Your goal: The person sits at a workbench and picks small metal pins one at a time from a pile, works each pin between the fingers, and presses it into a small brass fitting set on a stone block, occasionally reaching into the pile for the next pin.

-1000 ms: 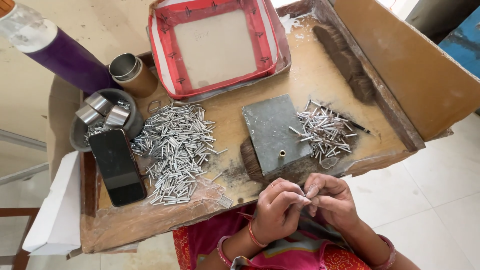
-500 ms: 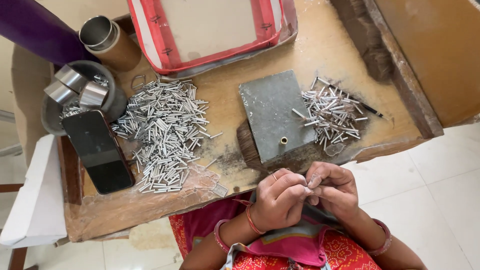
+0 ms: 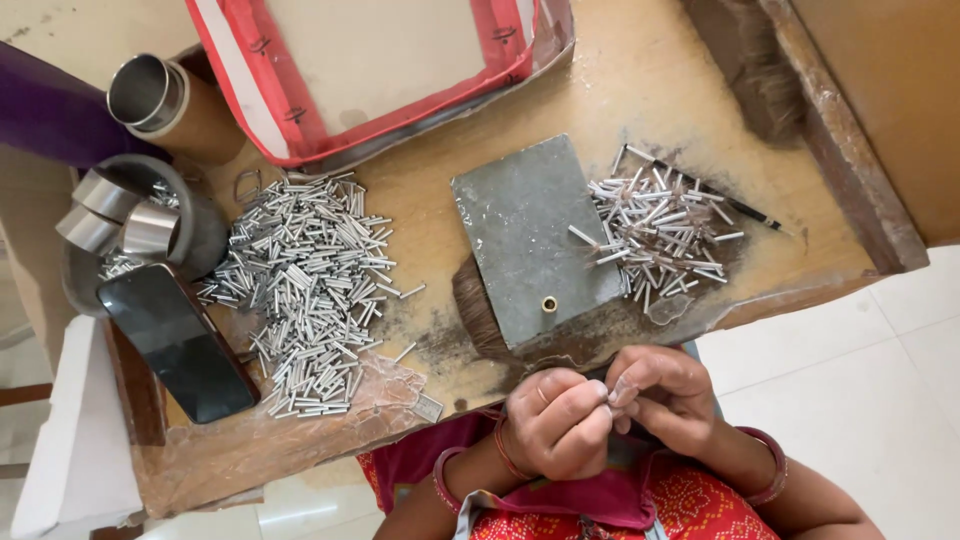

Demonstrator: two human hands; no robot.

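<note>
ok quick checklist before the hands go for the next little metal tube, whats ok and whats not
1. Both hands meet at the near table edge: left hand and right hand pinch something small between the fingertips: ok; what it is, cannot tell.
2. Flat grey metal block with a small brass hole lies level in front of the hands, top bare: ok.
3. Small heap of thin silver metal tubes right of the block, close by: ok.
4. Large heap of silver tubes to the left, spread loose, some stragglers near the edge: not ok.
5. Black smartphone lies partly over the table's left edge: not ok.
</note>
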